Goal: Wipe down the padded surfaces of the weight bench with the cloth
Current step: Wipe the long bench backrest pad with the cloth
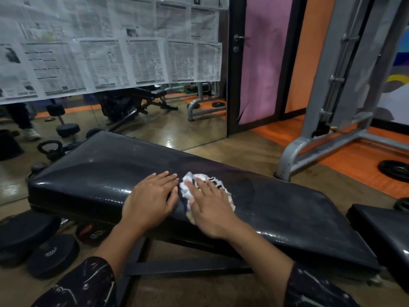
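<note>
Your right hand point(212, 209) presses the crumpled cloth point(199, 187) flat-fingered onto the middle of the black padded surface point(99, 169). Your left hand point(152, 200) rests just beside it, fingers straight, holding nothing.

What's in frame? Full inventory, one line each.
bench pad: 1, black, centre
second pad: 1, black, right edge
cloth: 1, white and dark patterned, on the bench pad under the right hand
weight plates: several, black, floor left
kettlebell: 1, black, left
mirror: 1, behind the bench
newspaper sheets: many, covering the upper mirror
machine frame: 1, grey, right
left hand: flat on the bench pad
right hand: fingers pressing the cloth
</note>
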Action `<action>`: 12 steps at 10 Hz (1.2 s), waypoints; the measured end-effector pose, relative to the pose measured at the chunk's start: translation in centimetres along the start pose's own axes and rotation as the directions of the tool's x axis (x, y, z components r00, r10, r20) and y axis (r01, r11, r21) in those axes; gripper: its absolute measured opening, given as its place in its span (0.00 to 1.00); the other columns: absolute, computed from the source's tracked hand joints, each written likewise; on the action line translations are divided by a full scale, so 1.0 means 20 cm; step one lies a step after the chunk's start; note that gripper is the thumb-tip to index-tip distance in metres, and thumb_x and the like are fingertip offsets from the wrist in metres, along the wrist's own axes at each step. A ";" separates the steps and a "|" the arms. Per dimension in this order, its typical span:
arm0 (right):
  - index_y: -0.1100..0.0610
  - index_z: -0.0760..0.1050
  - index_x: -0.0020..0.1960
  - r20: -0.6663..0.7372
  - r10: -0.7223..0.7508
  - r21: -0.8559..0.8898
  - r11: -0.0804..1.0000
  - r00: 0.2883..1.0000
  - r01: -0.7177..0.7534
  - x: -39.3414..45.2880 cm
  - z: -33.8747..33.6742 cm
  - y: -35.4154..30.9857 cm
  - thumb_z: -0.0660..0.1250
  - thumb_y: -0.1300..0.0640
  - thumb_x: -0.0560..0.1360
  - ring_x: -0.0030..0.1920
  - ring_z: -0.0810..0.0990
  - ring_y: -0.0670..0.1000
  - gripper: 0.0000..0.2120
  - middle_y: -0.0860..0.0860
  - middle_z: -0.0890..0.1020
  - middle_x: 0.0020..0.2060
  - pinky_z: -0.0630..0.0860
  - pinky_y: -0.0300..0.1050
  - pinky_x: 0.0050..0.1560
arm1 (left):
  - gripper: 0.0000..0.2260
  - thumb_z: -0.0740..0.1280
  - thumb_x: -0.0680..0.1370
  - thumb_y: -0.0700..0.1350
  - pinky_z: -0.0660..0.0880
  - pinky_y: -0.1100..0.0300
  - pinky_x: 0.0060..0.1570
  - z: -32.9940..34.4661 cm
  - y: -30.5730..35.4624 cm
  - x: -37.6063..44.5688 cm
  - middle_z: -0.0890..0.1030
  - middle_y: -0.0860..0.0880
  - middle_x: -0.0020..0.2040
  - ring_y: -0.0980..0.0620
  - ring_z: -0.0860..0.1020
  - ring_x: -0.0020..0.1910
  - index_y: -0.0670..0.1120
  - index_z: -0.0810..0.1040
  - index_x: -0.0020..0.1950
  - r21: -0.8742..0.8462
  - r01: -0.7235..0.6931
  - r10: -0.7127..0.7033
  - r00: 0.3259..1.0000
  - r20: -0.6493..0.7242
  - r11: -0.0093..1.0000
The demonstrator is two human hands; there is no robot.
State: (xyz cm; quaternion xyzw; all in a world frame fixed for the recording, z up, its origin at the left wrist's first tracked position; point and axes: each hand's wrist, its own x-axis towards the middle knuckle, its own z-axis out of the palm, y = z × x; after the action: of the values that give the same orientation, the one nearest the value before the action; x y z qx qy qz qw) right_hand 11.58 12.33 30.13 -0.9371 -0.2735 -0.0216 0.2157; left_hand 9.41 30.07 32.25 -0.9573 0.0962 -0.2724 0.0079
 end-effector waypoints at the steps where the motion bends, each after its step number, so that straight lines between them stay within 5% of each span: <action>1: 0.40 0.44 0.77 -0.045 -0.125 -0.008 0.992 0.991 0.124 -0.18 0.03 -0.01 0.43 0.45 0.82 0.78 0.43 0.49 0.24 0.44 0.48 0.78 0.42 0.53 0.75 | 0.21 0.54 0.76 0.51 0.72 0.53 0.61 0.00 0.00 0.00 0.82 0.49 0.57 0.51 0.78 0.60 0.46 0.82 0.57 -0.003 0.000 0.000 1.000 0.014 1.000; 3: 0.39 0.48 0.76 -0.045 0.072 -0.022 0.997 0.996 -0.073 -0.20 -0.02 0.23 0.38 0.40 0.77 0.78 0.48 0.49 0.28 0.44 0.53 0.78 0.49 0.54 0.76 | 0.21 0.53 0.77 0.51 0.70 0.55 0.62 0.00 0.00 0.00 0.82 0.50 0.57 0.52 0.78 0.60 0.47 0.82 0.57 -0.009 0.006 -0.006 1.000 -0.004 1.000; 4: 0.42 0.49 0.77 -0.044 0.131 0.013 0.991 0.990 -0.131 -0.04 0.00 0.09 0.45 0.45 0.81 0.78 0.47 0.52 0.24 0.46 0.52 0.78 0.47 0.59 0.75 | 0.21 0.53 0.77 0.51 0.70 0.54 0.62 0.00 0.00 0.00 0.82 0.50 0.57 0.51 0.78 0.60 0.47 0.83 0.56 -0.015 0.013 -0.013 1.000 -0.002 1.000; 6: 0.42 0.45 0.77 -0.105 -0.072 -0.004 0.997 0.992 0.072 -0.17 0.07 -0.08 0.43 0.45 0.81 0.78 0.43 0.50 0.25 0.45 0.49 0.78 0.41 0.51 0.74 | 0.21 0.53 0.77 0.52 0.69 0.56 0.62 0.00 -0.01 -0.01 0.82 0.50 0.57 0.52 0.78 0.61 0.47 0.82 0.58 -0.012 0.003 -0.003 1.000 0.002 1.000; 7: 0.40 0.45 0.77 -0.102 -0.056 -0.013 0.998 0.993 0.055 -0.25 0.05 0.05 0.43 0.45 0.81 0.78 0.43 0.47 0.24 0.42 0.50 0.78 0.40 0.47 0.74 | 0.21 0.53 0.77 0.52 0.69 0.57 0.62 -0.01 0.00 0.00 0.82 0.50 0.57 0.53 0.78 0.61 0.47 0.82 0.57 -0.001 0.005 -0.005 1.000 -0.004 1.000; 9: 0.43 0.48 0.77 -0.050 0.072 0.047 0.996 0.996 -0.070 -0.06 -0.01 0.00 0.43 0.46 0.82 0.78 0.43 0.51 0.24 0.46 0.50 0.78 0.43 0.56 0.75 | 0.20 0.53 0.77 0.52 0.69 0.57 0.62 -0.02 0.00 -0.01 0.82 0.51 0.58 0.54 0.77 0.61 0.48 0.82 0.58 0.008 0.004 -0.004 1.000 0.005 1.000; 11: 0.38 0.40 0.76 -0.078 -0.124 -0.004 0.992 0.989 0.124 -0.25 0.06 -0.02 0.41 0.44 0.81 0.76 0.36 0.45 0.25 0.39 0.43 0.77 0.36 0.47 0.74 | 0.20 0.53 0.77 0.52 0.67 0.60 0.63 -0.02 0.00 -0.01 0.82 0.52 0.58 0.55 0.77 0.61 0.49 0.82 0.57 0.014 0.019 -0.020 1.000 0.013 1.000; 12: 0.35 0.41 0.75 -0.067 -0.043 -0.013 0.999 0.997 0.042 -0.30 0.03 0.12 0.39 0.42 0.78 0.76 0.37 0.41 0.26 0.36 0.44 0.77 0.39 0.45 0.74 | 0.20 0.54 0.77 0.52 0.67 0.60 0.63 -0.02 0.00 0.00 0.82 0.53 0.57 0.56 0.77 0.60 0.49 0.82 0.57 0.020 0.022 -0.022 1.000 0.013 1.000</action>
State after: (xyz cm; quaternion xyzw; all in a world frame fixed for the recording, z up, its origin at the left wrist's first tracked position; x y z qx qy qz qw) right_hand 7.74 7.69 27.72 -0.9311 -0.2860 -0.0592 0.2186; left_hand 9.11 30.02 32.53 -0.9600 0.0828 -0.2669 0.0151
